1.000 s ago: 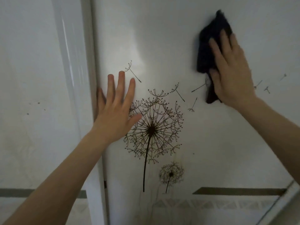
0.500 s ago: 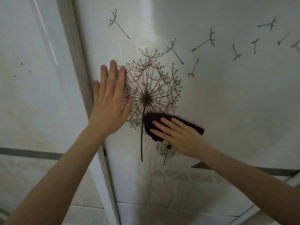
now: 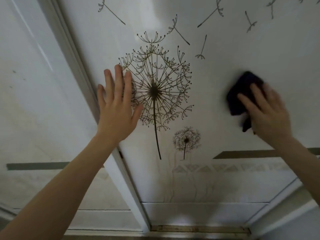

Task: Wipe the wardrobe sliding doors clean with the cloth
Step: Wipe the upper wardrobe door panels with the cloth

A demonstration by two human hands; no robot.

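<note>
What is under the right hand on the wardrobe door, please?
A dark cloth lies under the right hand, pressed against the sliding door. Its left part shows; the rest is covered by the hand, and the door beneath the cloth is hidden.

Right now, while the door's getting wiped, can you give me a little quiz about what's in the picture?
1. Which hand presses the dark cloth against the door? A) left B) right C) both
2. True or false: the cloth covers the small dandelion.
3. Fill in: the left hand lies flat with its fingertips on the edge of the big ____.
Key: 1 B, the right hand. 2 False, the cloth is apart from it, up and to its right. 3 The big dandelion.
</note>
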